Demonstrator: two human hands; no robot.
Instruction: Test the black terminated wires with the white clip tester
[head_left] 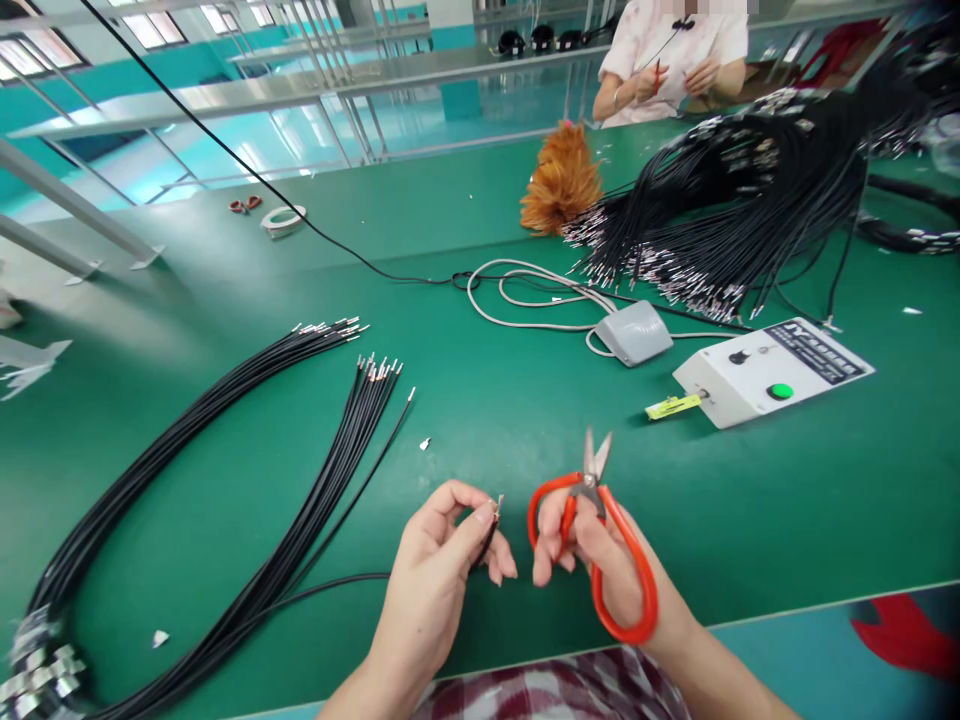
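Between thumb and forefinger, my left hand (442, 560) pinches the end of a black cable (337, 581), its stripped tip pointing up. The cable trails left into a curved bundle of black cables (300, 530) with bare, light-coloured ends. Just to the right, my right hand (600, 550) has its fingers through the handles of red-handled scissors (590, 485). Their blades are slightly apart and point away from me, with nothing between them. The scissors and the cable tip do not touch.
A white box with a green button (750, 375) and a grey foot pedal (636, 332) lie to the right. Behind them are a large heap of black cables (720, 210) and an orange feather duster (564, 180). A tape roll (284, 220) lies far left. Across the table sits another person (675, 60).
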